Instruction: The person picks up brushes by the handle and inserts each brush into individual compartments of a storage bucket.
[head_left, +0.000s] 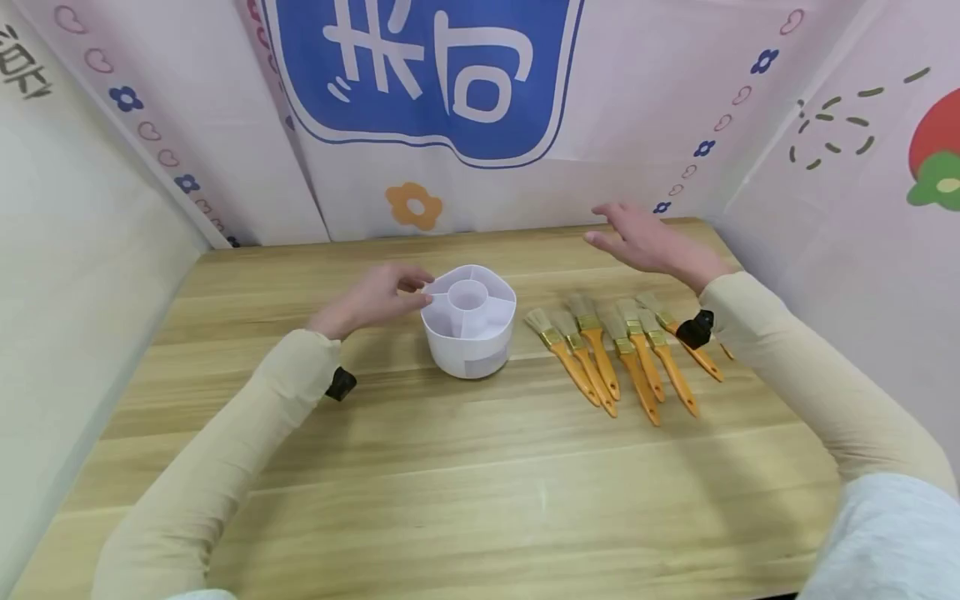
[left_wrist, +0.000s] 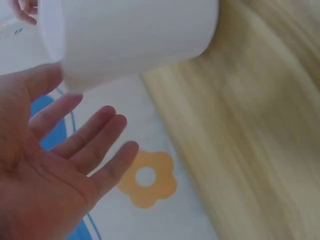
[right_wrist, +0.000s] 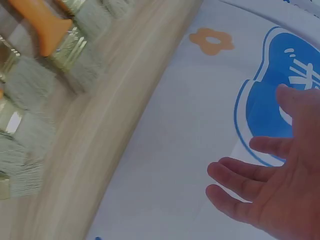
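A white round organizer with several compartments (head_left: 483,350) stands upright on the wooden table. My left hand (head_left: 378,297) is at its left side, thumb and index fingertips at the rim. In the left wrist view, the left hand (left_wrist: 55,145) has its fingers loosely extended beside the organizer's wall (left_wrist: 140,35). Right of the organizer lie several flat paintbrushes (head_left: 641,375) with orange handles and pale bristles, heads toward the back. My right hand (head_left: 641,239) hovers behind and above them, holding nothing. Its fingers (right_wrist: 240,182) are spread and relaxed in the right wrist view.
A printed back wall with a blue sign (head_left: 427,75) and an orange flower (head_left: 414,206) rises at the table's far edge. White side walls (head_left: 67,250) stand left and right. The wooden table top (head_left: 480,492) stretches in front of the organizer.
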